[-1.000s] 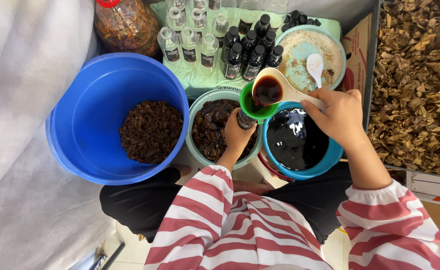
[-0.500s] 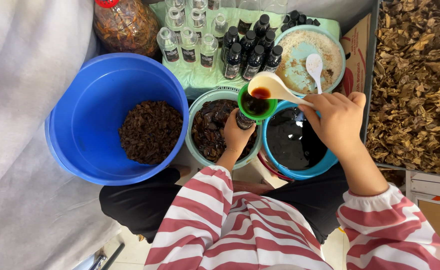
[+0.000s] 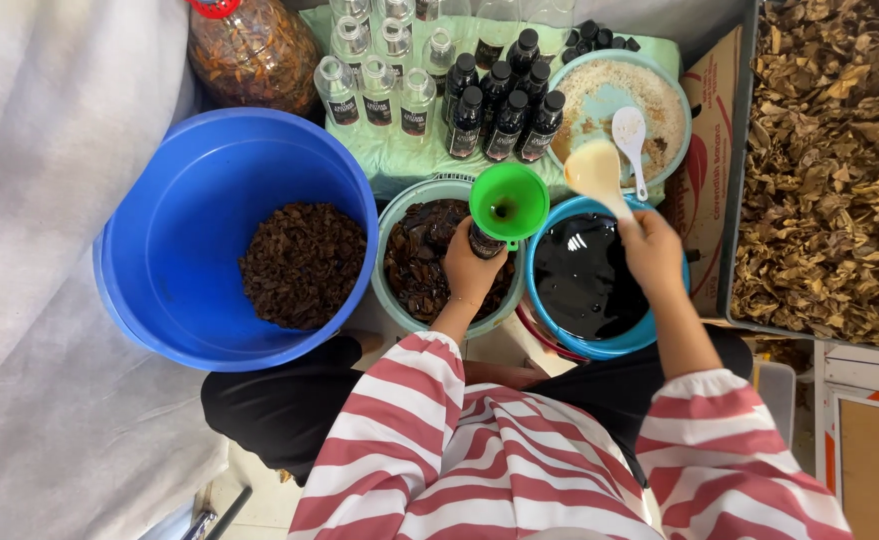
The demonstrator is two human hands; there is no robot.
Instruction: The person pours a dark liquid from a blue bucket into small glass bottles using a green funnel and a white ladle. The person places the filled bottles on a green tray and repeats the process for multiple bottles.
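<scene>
My left hand (image 3: 471, 270) grips a small dark bottle (image 3: 485, 242) held upright over a teal bowl of dark soaked pieces (image 3: 409, 262). A green funnel (image 3: 507, 202) sits in the bottle's neck. My right hand (image 3: 651, 250) holds a cream plastic ladle (image 3: 593, 170), which looks empty, lifted just right of the funnel above a blue bowl of black liquid (image 3: 587, 276).
A big blue tub (image 3: 179, 250) with dark brown pieces stands at left. Behind are several clear and dark-filled bottles (image 3: 499, 110) on a green cloth, a jar (image 3: 249, 50), a light blue bowl with a white spoon (image 3: 629, 135), and a crate of dried leaves (image 3: 829, 170) at right.
The ladle was tipped over the funnel pouring dark liquid; now it is pulled back to the right and the funnel has drained.
</scene>
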